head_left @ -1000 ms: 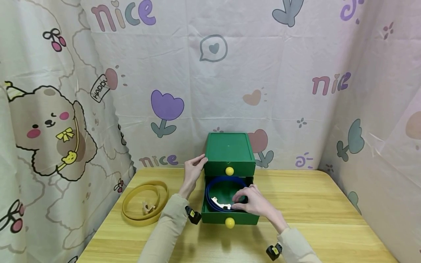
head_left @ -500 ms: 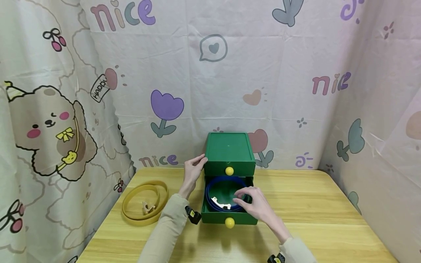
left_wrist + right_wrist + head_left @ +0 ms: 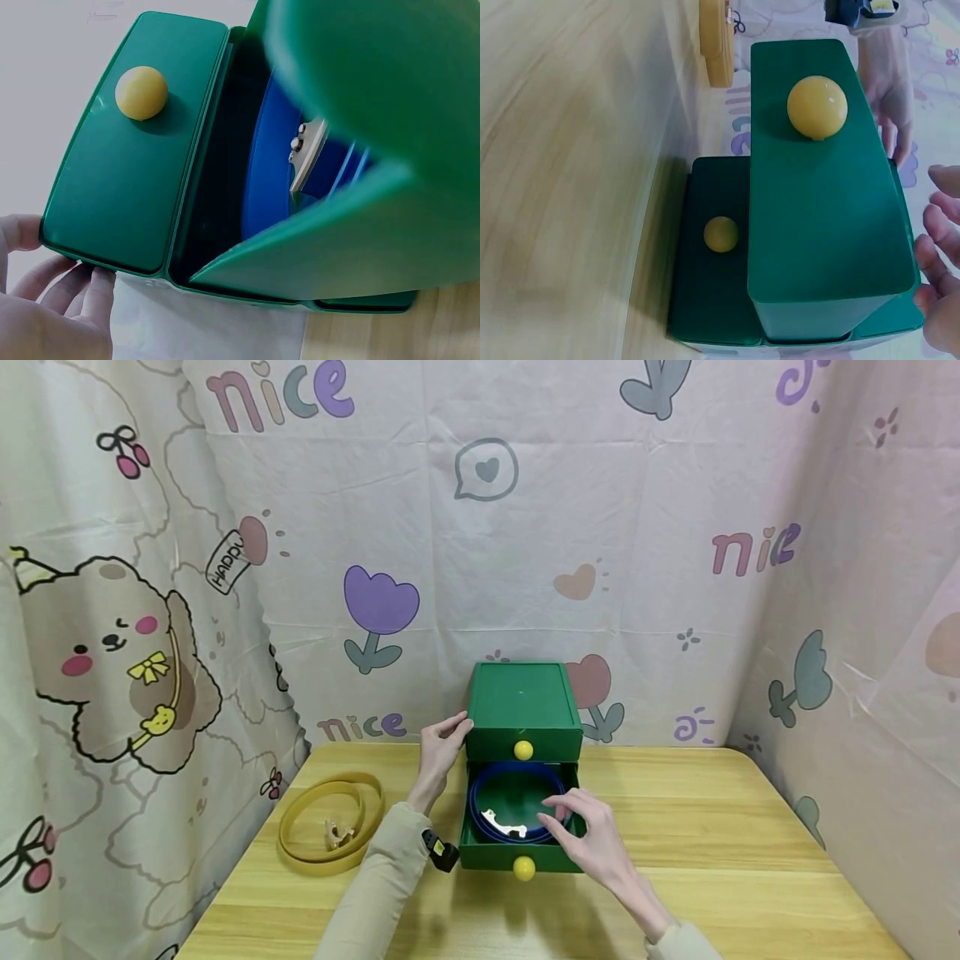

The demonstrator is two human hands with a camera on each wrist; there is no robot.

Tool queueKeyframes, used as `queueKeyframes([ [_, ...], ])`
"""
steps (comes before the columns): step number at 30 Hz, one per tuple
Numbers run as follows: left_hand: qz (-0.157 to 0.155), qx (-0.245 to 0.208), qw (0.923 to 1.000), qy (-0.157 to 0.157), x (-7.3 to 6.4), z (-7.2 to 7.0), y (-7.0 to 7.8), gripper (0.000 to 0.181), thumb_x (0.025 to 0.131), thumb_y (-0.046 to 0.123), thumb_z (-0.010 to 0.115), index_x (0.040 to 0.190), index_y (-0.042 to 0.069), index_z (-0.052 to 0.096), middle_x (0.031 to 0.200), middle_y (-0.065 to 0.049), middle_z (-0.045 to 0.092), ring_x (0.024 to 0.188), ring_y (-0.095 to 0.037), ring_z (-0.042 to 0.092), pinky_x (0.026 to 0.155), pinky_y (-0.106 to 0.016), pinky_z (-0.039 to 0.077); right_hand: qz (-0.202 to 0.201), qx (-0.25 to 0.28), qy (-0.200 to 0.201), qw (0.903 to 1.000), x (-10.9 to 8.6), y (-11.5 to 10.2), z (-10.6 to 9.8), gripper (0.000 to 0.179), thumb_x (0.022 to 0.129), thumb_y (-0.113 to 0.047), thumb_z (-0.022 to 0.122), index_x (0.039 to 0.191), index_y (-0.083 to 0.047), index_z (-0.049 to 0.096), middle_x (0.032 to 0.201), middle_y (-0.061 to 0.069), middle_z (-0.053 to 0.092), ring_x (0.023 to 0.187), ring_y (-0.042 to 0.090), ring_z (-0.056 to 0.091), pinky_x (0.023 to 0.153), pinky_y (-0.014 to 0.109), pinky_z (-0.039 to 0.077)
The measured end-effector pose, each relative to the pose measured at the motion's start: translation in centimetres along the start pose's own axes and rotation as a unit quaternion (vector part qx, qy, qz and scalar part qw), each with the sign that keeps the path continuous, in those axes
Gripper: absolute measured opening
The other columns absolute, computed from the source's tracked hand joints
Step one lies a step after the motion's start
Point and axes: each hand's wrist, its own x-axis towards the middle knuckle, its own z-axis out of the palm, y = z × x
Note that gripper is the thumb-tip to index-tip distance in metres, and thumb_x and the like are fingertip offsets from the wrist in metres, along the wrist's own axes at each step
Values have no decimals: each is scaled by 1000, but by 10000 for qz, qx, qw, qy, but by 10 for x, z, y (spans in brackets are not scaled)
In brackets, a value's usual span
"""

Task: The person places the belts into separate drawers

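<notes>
A green drawer box (image 3: 523, 693) with round yellow knobs stands at the table's back. Its middle drawer (image 3: 487, 858) is pulled out. Coiled inside lies a blue belt (image 3: 476, 810) with a shiny metal buckle, which also shows in the left wrist view. My left hand (image 3: 441, 756) holds the box at its upper left front corner, thumb and fingers on adjoining faces. Over the drawer's right side is my right hand (image 3: 596, 835), thumb and fingers curved apart with nothing between them. In the right wrist view its fingers (image 3: 941, 225) appear beside the drawer.
A yellow belt (image 3: 288, 843) lies coiled on the wooden table (image 3: 712, 860) to the left, its metal buckle (image 3: 337, 834) inside the loop. A printed curtain (image 3: 652, 568) hangs close behind the box and along both sides.
My right hand has drawn back from the belt toward the drawer's right side, and its thumb and fingers have spread. The belt lies as before. My left hand has stayed still.
</notes>
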Motion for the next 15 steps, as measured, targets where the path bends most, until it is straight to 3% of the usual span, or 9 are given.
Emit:
queueKeyframes([
  [4, 1, 12, 10000, -18, 1, 0, -1, 37, 98, 18, 66, 132, 2, 66, 138, -20, 63, 129, -33, 60, 109, -42, 49, 13, 129, 41, 9999, -2, -5, -1, 23, 77, 3, 82, 95, -9, 75, 69, -5, 55, 66, 15, 54, 63, 17, 44],
  [10, -42, 53, 9999, -98, 1, -1, 0, 39, 99, 17, 64, 134, 0, 63, 140, -22, 61, 131, -35, 58, 110, -44, 47, -222, 267, 105, 9993, -4, -9, -2, 27, 75, 9, 80, 94, -9, 74, 65, -5, 60, 58, 5, 50, 49, 19, 41],
  [15, -43, 87, 9998, -173, -10, -1, 18, 39, 99, 11, 61, 134, -5, 61, 139, -25, 60, 130, -38, 58, 111, -49, 46, -317, 626, 76, 9975, -5, -13, -1, 26, 76, 13, 76, 94, -5, 73, 59, 2, 66, 49, 2, 56, 48, 11, 45],
])
